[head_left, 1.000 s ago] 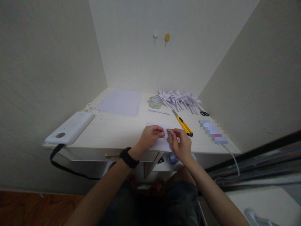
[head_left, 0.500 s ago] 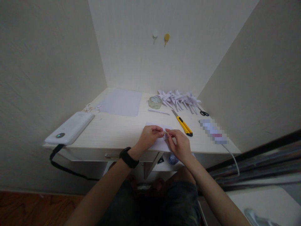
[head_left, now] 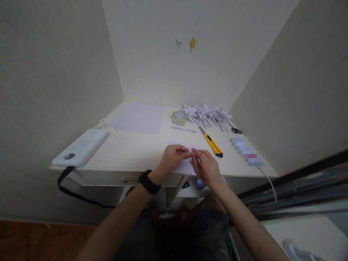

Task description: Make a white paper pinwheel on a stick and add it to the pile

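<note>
Over the last second we have drawn our right hand (head_left: pixel 207 167) leftward against our left hand (head_left: pixel 172 158), both grips now pinched together on the small folded white paper piece (head_left: pixel 191 156) above the counter's (head_left: pixel 130 148) near edge, tightening its crease.

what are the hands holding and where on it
Both hands, left hand and right hand, pinch a small white paper piece between their fingertips, one on each side; the exact grip spot is too small to tell.

Pale desk (head_left: pixel 130 150) in a cream-walled alcove (head_left: pixel 54 72) — wood floor (head_left: pixel 35 241) below, dim light
</note>
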`<action>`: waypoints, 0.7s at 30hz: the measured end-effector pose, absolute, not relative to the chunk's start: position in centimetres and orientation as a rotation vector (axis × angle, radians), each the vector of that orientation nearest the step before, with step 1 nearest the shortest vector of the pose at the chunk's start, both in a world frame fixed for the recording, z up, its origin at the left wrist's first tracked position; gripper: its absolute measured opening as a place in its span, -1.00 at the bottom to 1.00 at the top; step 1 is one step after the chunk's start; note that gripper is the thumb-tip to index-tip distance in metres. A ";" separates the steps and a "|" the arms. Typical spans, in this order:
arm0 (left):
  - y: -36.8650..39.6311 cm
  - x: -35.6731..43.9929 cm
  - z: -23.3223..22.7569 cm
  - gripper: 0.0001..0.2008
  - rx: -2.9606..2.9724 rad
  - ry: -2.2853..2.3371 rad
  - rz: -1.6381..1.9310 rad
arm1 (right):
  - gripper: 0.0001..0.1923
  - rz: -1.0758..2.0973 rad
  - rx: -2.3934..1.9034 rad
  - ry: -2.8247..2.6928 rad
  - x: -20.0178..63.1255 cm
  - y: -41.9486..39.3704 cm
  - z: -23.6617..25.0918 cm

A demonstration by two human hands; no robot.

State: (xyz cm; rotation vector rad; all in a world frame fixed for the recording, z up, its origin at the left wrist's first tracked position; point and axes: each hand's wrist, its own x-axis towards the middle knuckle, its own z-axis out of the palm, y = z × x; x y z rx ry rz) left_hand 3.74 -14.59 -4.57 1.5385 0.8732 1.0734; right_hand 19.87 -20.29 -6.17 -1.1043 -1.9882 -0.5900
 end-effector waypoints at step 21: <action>-15.0 3.9 -4.5 -0.95 1.362 0.788 1.064 | -0.77 -0.622 -1.039 -1.971 19.8 -20.1 -6.1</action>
